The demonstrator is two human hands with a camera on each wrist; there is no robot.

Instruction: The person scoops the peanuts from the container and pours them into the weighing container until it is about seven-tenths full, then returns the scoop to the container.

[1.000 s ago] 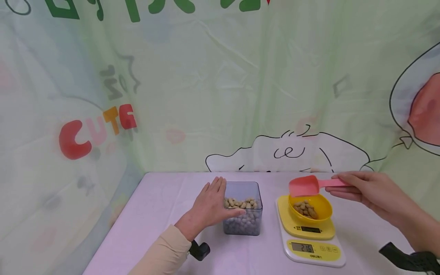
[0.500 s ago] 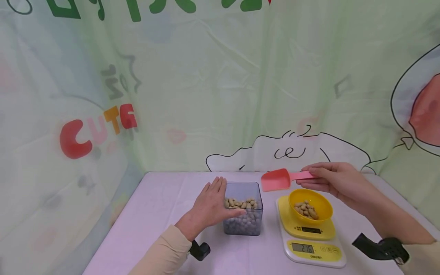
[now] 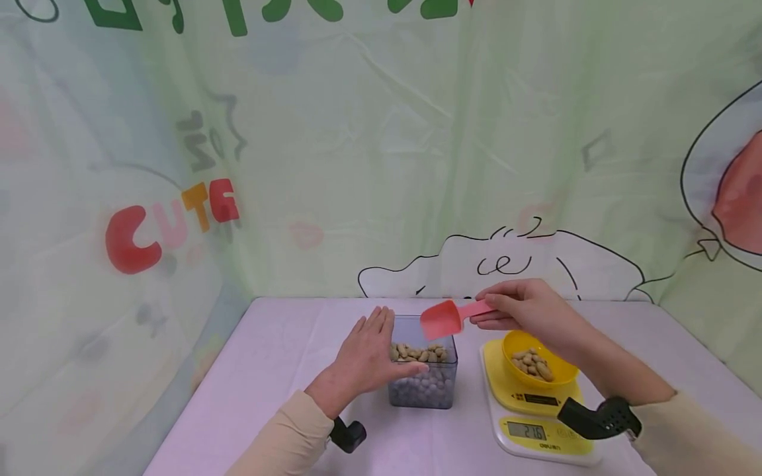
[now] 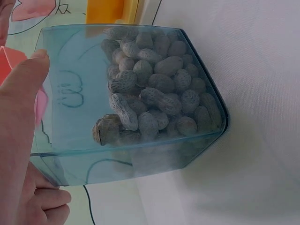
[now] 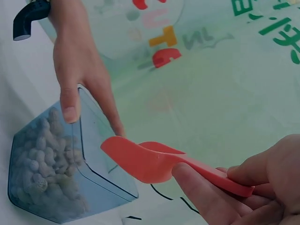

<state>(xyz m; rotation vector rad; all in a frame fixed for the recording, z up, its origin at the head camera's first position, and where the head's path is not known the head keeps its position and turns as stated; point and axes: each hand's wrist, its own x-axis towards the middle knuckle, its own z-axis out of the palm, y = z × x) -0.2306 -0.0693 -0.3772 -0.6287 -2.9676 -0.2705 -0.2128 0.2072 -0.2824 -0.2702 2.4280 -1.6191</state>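
Observation:
A clear bluish plastic container (image 3: pixel 421 390) stands on the table, part filled with unshelled peanuts (image 4: pixel 161 89). My left hand (image 3: pixel 360 360) rests against its left side with straight fingers, the thumb lying along the near wall. My right hand (image 3: pixel 526 307) pinches the handle of a pink scoop (image 3: pixel 442 320), thumb on top. In the head view the scoop's bowl overlaps the container's right rear part; the right wrist view shows it apart from the walls, with no peanuts visible in it. A yellow bowl (image 3: pixel 556 377) with several peanuts sits on a kitchen scale (image 3: pixel 503 439), partly behind my right forearm.
The scale's display (image 3: pixel 526 431) reads about 216; a decimal point is hard to make out. A pale cloth covers the table (image 3: pixel 286 370). A printed curtain (image 3: pixel 333 165) hangs behind and to the left. Each wrist wears a black camera mount (image 3: pixel 601 418).
My right hand has moved left with the scoop, from above the yellow bowl to over the container. The left hand stays where it was, and the display reading looks the same.

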